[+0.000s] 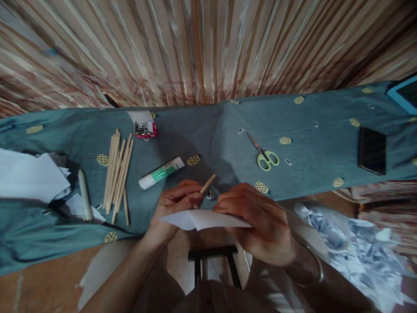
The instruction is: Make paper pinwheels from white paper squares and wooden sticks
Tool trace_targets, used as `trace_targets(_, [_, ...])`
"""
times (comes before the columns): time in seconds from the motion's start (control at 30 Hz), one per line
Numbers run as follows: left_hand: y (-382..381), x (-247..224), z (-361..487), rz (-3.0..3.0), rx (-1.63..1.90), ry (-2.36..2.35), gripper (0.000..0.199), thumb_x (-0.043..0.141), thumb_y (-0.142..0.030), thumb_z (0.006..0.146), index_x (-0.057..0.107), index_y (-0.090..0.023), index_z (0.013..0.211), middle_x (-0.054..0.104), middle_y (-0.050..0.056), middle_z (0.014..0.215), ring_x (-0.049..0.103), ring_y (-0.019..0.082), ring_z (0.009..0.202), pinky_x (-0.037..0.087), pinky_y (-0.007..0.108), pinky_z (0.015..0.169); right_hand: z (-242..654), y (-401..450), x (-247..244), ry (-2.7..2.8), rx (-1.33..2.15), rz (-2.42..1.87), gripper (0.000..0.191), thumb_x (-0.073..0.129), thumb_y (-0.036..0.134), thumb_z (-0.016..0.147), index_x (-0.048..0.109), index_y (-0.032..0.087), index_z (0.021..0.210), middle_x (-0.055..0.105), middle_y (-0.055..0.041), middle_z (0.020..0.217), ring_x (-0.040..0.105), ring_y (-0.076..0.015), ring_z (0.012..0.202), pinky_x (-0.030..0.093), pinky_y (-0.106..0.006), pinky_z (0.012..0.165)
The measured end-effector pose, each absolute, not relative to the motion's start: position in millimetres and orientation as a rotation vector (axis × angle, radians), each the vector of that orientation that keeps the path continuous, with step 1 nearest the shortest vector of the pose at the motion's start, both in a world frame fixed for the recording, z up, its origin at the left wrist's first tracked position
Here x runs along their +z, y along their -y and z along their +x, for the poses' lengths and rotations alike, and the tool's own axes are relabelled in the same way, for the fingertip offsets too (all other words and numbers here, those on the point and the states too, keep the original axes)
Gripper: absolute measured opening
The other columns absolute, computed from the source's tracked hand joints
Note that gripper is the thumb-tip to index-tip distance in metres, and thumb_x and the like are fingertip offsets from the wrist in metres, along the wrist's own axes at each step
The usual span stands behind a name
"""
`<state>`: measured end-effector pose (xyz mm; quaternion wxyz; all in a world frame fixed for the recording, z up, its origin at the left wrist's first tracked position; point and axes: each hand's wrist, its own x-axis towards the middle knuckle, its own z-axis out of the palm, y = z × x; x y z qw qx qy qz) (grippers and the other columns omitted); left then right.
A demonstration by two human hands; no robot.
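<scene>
Keeping 2 things steady, I guess, by the table's [208, 130] near edge: left hand [181, 196] pinches a wooden stick [207, 184], right hand [259, 219] pinches creased white paper [202, 220].

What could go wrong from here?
The paper in the right hand is already bent, so a tighter grip might crease it further. The green-and-white tube lies on its side near the left hand, which grips a wooden stick; a bump could set it rolling. The open box of small metal pieces might spill if knocked.
</scene>
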<state>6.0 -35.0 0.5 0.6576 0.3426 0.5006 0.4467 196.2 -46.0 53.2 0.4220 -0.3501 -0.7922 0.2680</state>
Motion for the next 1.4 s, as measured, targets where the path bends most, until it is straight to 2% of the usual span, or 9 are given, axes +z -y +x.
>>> trace_targets(0.17, [35.7,4.4,8.6,0.855,0.93,-1.124,0.004,0.078,-0.028,0.065,0.081,-0.025,0.066,0.07,0.006,0.073,0.061,0.017,0.065,0.047,0.026,0.056,192.7,45.3,50.1,1.909,0.713,-0.902,0.018,0.06,0.013,0.093,0.067,0.024,0.106,0.077,-0.0058,0.091,0.073,-0.0185,0.084,0.061,-0.036,0.075])
trace_targets(0.3, [38.4,4.0,9.7,0.928,0.929,-1.11,0.011,0.076,-0.032,0.068,0.079,-0.023,0.063,0.069,0.007,0.069,0.062,0.02,0.066,0.051,0.031,0.062,192.6,43.5,45.1,1.864,0.603,-0.927,0.022,0.061,0.01,0.092,0.065,0.025,0.108,0.076,-0.0051,0.091,0.073,-0.0184,0.084,0.061,-0.037,0.075])
trace_targets(0.43, [38.8,5.3,10.7,0.949,0.967,-1.129,0.018,0.079,-0.039,0.067,0.077,-0.023,0.058,0.066,0.007,0.062,0.058,0.019,0.06,0.05,0.03,0.056,195.2,44.5,45.5,1.906,0.53,-0.937,0.024,0.062,0.009,0.091,0.063,0.023,0.11,0.076,-0.0077,0.09,0.073,-0.0191,0.084,0.06,-0.037,0.074])
trace_targets(0.57, [35.4,13.5,11.4,0.912,0.938,-1.094,0.017,0.081,-0.037,0.061,0.077,-0.021,0.059,0.067,0.006,0.064,0.06,0.017,0.06,0.049,0.026,0.055,198.3,45.3,46.5,1.972,0.51,-0.92,0.022,0.061,0.013,0.092,0.064,0.02,0.112,0.076,-0.0085,0.092,0.073,-0.02,0.085,0.06,-0.037,0.074])
trace_targets(0.7, [35.4,18.6,11.9,0.808,0.934,-1.086,0.02,0.085,-0.034,0.059,0.072,-0.018,0.057,0.062,0.001,0.06,0.053,0.011,0.054,0.044,0.021,0.052,199.3,43.7,45.6,1.961,0.444,-0.891,0.022,0.062,0.01,0.089,0.064,0.016,0.111,0.076,-0.0078,0.09,0.072,-0.0184,0.083,0.06,-0.034,0.074])
trace_targets(0.83, [40.4,13.9,9.5,0.727,0.915,-1.062,0.028,0.088,-0.041,0.06,0.072,-0.017,0.062,0.061,0.0,0.06,0.049,0.009,0.051,0.04,0.02,0.049,199.8,43.3,45.6,1.983,0.426,-0.883,0.02,0.061,0.012,0.091,0.063,0.014,0.111,0.075,-0.0094,0.091,0.072,-0.0183,0.084,0.06,-0.034,0.074])
trace_targets(0.93, [42.1,10.8,7.6,0.724,0.916,-1.055,0.026,0.088,-0.041,0.061,0.075,-0.018,0.065,0.063,0.0,0.063,0.049,0.009,0.051,0.039,0.019,0.048,200.8,44.8,46.2,1.981,0.418,-0.888,0.02,0.061,0.012,0.091,0.062,0.014,0.111,0.075,-0.0097,0.091,0.071,-0.0184,0.085,0.06,-0.035,0.074])
trace_targets(1.1, [38.0,14.5,9.0,0.828,0.927,-1.038,0.024,0.086,-0.036,0.061,0.074,-0.016,0.057,0.063,0.003,0.063,0.056,0.012,0.054,0.043,0.02,0.048,203.2,47.1,47.5,2.01,0.449,-0.868,0.022,0.062,0.011,0.09,0.061,0.012,0.112,0.074,-0.0117,0.094,0.07,-0.0194,0.088,0.059,-0.036,0.076])
trace_targets(1.4, [39.6,14.4,9.4,0.784,0.902,-1.058,0.02,0.084,-0.033,0.063,0.072,-0.017,0.059,0.059,-0.001,0.06,0.049,0.009,0.048,0.041,0.019,0.046,205.0,44.9,48.1,1.994,0.467,-0.876,0.022,0.062,0.008,0.089,0.062,0.012,0.11,0.075,-0.0113,0.092,0.071,-0.0193,0.087,0.058,-0.035,0.075])
